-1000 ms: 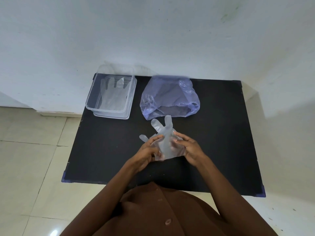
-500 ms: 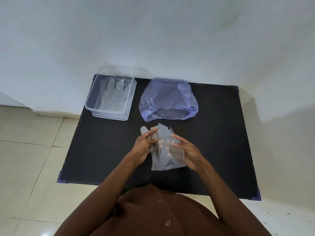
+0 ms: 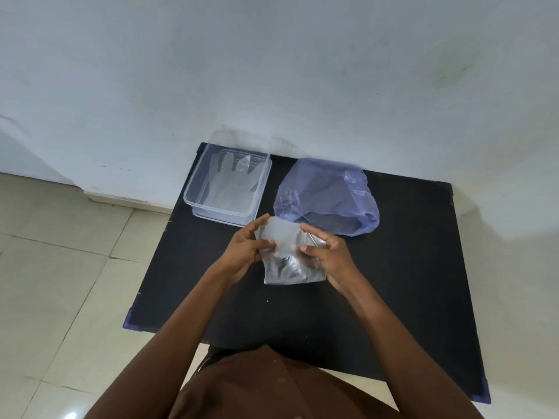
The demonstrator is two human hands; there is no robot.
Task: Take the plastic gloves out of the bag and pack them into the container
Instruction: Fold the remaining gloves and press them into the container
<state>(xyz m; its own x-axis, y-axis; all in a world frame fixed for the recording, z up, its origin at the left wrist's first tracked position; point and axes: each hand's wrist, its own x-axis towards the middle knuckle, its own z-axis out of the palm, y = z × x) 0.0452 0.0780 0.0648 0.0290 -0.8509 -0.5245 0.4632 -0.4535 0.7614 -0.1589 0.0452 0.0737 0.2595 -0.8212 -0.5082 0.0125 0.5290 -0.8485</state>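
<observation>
A clear plastic glove (image 3: pixel 287 258) is held above the middle of the black table, its finger end folded over toward me. My left hand (image 3: pixel 246 249) pinches its left edge and my right hand (image 3: pixel 328 257) pinches its right edge. The clear rectangular container (image 3: pixel 193 192) stands at the table's back left with at least one flat glove (image 3: pixel 233 179) lying in it. The crumpled translucent blue bag (image 3: pixel 326 195) lies at the back centre, its mouth facing me, just beyond my right hand.
The black table (image 3: pixel 408 267) stands against a white wall. The container sits on its own clear lid (image 3: pixel 211 217). Tiled floor lies to the left of the table. My brown shirt fills the bottom of the view.
The glove's fingers, which stood up a second ago, are now folded down over the palm. Both hands have shifted a little toward the bag while keeping hold.
</observation>
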